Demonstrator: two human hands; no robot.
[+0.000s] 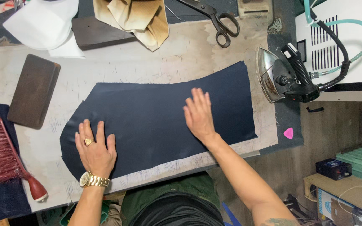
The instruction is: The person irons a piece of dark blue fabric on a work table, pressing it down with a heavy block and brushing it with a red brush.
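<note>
Navy fabric piece [156,121] lies flat across the pale bench [156,62], both palms pressed on it. Left hand [95,150] rests near its lower left edge, right hand [198,115] near its middle — fingers of each spread wide, grip clamped on nothing. Steam iron [279,75] stands just beyond the cloth's right end, scissors [216,19] above

Scissors [214,19] tips & white cloth [42,23] cut off at top edge.
</note>
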